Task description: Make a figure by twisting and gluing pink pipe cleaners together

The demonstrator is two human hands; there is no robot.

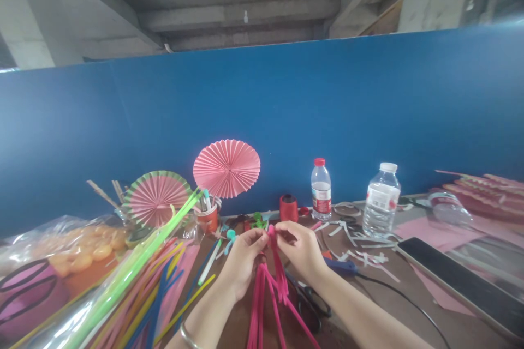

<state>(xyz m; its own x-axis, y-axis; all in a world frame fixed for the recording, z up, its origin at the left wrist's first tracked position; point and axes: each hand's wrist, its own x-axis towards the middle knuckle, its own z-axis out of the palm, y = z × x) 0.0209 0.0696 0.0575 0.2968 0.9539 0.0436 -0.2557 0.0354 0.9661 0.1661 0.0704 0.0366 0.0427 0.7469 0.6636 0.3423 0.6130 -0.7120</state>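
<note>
Both of my hands meet over the middle of the table around a bunch of bright pink pipe cleaners (257,305). My left hand (246,259) pinches the bunch near its top between thumb and fingers. Opposite it, my right hand (301,248) grips the top end with the fingertips. Long pink stems hang below the hands and spread toward the table's near edge, some of them looped. Behind my right wrist, dark-handled scissors (307,305) lie partly hidden by the stems and the arm.
Loose coloured pipe cleaners (159,289) and a clear bag of green ones (135,272) lie left. Pink paper fans (226,169) stand behind, near a pen cup (208,218). Two water bottles (321,191), paper scraps, a blue-handled corded tool (341,266) and a phone (458,283) are right.
</note>
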